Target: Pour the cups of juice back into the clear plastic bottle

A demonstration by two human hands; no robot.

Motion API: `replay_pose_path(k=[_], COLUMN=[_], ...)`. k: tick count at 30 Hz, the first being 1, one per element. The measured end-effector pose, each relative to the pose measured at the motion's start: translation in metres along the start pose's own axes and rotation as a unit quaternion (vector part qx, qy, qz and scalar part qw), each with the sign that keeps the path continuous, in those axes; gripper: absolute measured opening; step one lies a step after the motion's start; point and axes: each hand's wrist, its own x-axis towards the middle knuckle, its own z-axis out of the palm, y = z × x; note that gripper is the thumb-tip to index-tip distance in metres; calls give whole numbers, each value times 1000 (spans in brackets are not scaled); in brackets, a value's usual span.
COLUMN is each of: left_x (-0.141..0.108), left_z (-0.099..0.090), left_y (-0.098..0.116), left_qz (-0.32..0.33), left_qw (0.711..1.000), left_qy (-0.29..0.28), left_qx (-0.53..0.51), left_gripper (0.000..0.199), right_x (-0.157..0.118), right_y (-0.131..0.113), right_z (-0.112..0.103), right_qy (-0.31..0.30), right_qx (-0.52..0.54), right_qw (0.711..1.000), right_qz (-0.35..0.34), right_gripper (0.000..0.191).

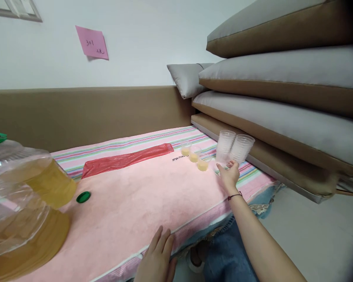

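Observation:
My right hand [230, 176] is at the far right of the pink cloth, by the foot of two stacks of clear plastic cups [226, 144]. Its thumb stands apart from the curled fingers, and I make out nothing gripped between them. Just left of it, three small clear cups [202, 166] with pale yellow liquid form a slanting row. A faint see-through shape beside the thumb is too unclear to name. My left hand [159, 254] rests on the near edge of the cloth, open, fingers stretched out and holding nothing.
Large clear jugs of yellow liquid [51, 184] stand at the left, with a green cap [83, 197] beside them. A red plastic bag [126, 159] lies along the back of the pink cloth [129, 207]. Stacked grey-brown cushions [282, 70] rise at the right.

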Motion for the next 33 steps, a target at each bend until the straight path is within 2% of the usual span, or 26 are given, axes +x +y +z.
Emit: replay_pose_path(k=[2,4,7,9,12,15,18,21,27,33], left_x=[2,5,10,12,12,9,6,5,4,3], left_z=[-9,-22,-42,-53,-64,-69,-72,-73,-75,-77], left_y=[5,9,16,21,26,27,27,28,29,29], left_qz=[-20,-35,-53,-72,-87,-90,-93,-97,-102,-103], left_qw=[999,997,989,984,979,977,975,973,971,971], left_qy=[-21,-51,-100,-125,-144,-140,-142,-148,-156,-154], left_qx=[-21,-50,-92,-103,-116,-134,-143,-147,-151,-153], left_gripper=[44,45,46,46,45,43,42,42,39,35], right_x=[-7,-19,-50,-76,-116,-150,-170,-177,-177,-179], right_y=[-12,-24,-41,-51,-61,-70,-75,-76,-73,-67], right_z=[-11,-19,-18,-10,4,12,15,16,17,13], right_qy=[-7,-45,-168,-283,-448,-542,-580,-598,-602,-600], right_qx=[23,70,153,187,203,193,185,170,164,90], right_qw=[999,995,972,940,871,817,791,780,779,791], right_qz=[-23,-52,-60,-38,-17,-31,-54,-69,-59,-80], right_gripper=[63,69,74,74,73,71,73,73,75,71])
